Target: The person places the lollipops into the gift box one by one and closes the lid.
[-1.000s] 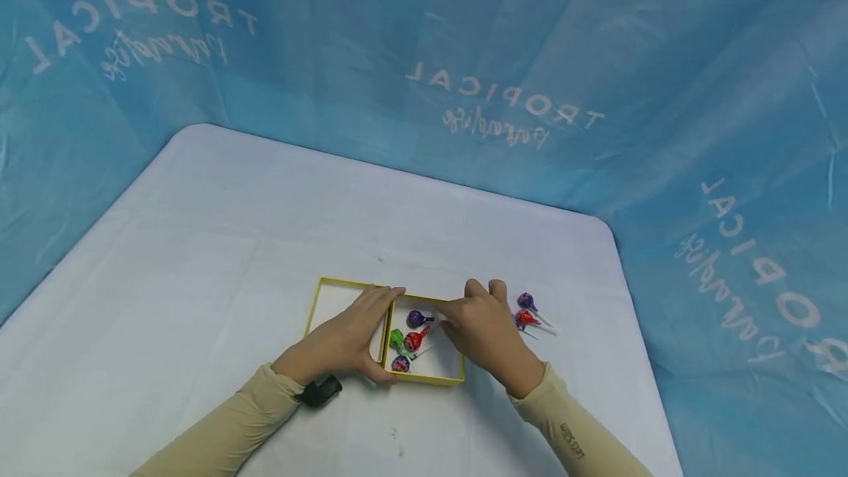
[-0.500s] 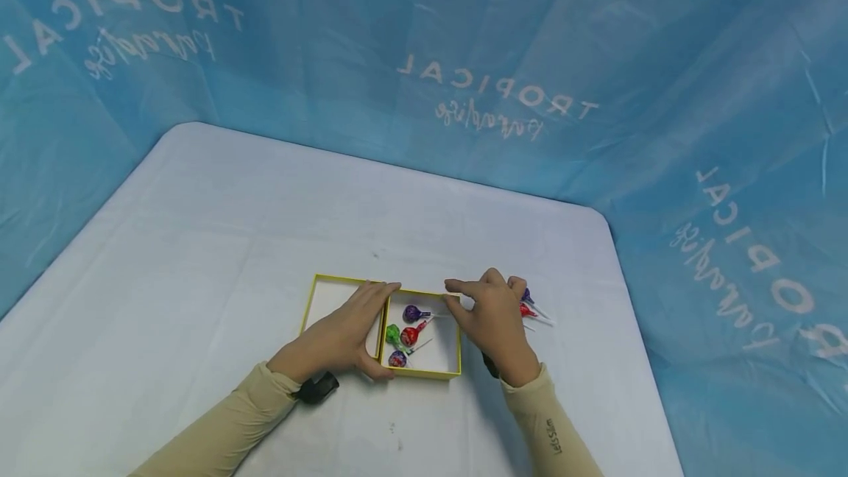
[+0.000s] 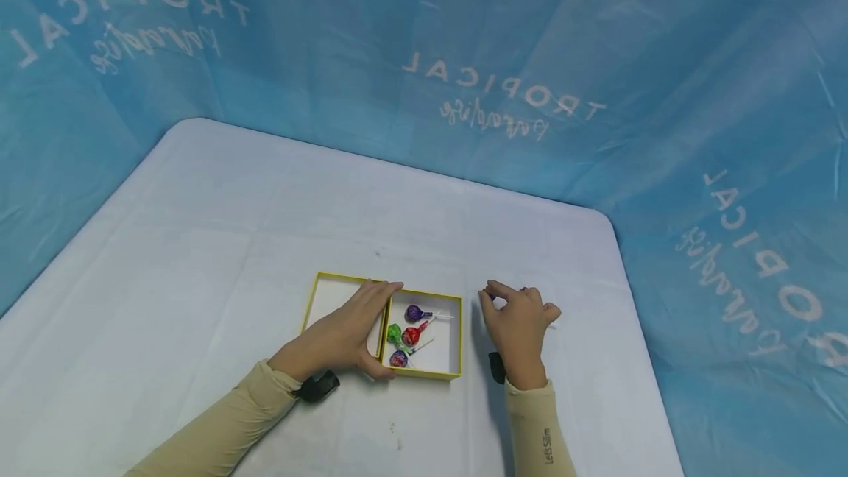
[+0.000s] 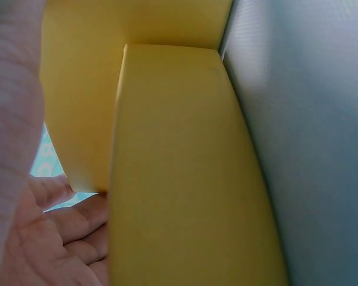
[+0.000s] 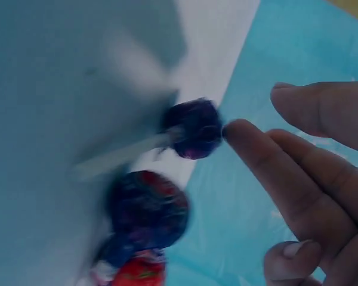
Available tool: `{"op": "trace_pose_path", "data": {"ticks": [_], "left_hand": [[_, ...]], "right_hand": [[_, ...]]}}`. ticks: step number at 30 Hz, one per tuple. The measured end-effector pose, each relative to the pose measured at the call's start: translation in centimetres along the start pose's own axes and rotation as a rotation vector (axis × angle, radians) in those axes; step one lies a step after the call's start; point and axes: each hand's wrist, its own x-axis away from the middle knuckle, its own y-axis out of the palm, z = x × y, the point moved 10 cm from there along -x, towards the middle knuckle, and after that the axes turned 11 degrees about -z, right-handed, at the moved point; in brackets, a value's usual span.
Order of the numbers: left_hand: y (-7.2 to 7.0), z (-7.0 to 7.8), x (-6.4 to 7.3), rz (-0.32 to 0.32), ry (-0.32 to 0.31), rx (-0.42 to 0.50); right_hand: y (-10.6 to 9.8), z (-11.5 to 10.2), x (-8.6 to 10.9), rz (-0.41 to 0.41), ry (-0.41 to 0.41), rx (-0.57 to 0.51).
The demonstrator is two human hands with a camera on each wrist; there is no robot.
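My left hand (image 3: 341,331) spans two yellow-rimmed box halves side by side, gripping them between fingers at the far edge and thumb at the near edge. In the left wrist view, yellow box walls (image 4: 179,155) stand close to the hand. The right-hand box half (image 3: 457,344) holds a purple lollipop (image 3: 414,313), a red one (image 3: 412,336), a green one (image 3: 394,333) and a purple-and-red one (image 3: 398,358). My right hand (image 3: 520,322) hovers over loose lollipops, thumb and forefinger apart. In the right wrist view, a purple lollipop (image 5: 197,128) lies near a fingertip.
Beside it, in the right wrist view, are a blue-and-red lollipop (image 5: 149,205) and a red wrapper (image 5: 142,271). The left box half (image 3: 327,293) shows a white inside. White cloth covers the table (image 3: 298,197), and blue printed curtains (image 3: 371,43) surround it.
My right hand has moved right, from over the box to the loose lollipops beside it, and now covers most of them. The left hand stays on the box.
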Motion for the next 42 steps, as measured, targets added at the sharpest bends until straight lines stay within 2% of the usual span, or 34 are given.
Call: {"op": "trace_pose_path", "data": {"ticks": [9,15,20,26,42], "left_hand": [[0.0,0.0,0.0,-0.004,0.003,0.001],[0.2,0.0,0.1,-0.012,-0.002,0.008],[0.2,0.0,0.1,-0.002,0.005,-0.005],[0.0,0.1,0.1,-0.001,0.005,-0.006],[0.1,-0.1,0.1,-0.007,-0.006,-0.009]], "right_hand": [[-0.3,1.7,0.2,0.081,0.061,-0.008],[0.6,3.2,0.3,0.012,0.168,0.028],[1.0,3.8,0.2,-0.034,0.204,0.02],[1.4,3.9,0.1,-0.069,0.214,0.02],[2.2,3.4,-0.3,-0.097,0.183,0.023]]}}
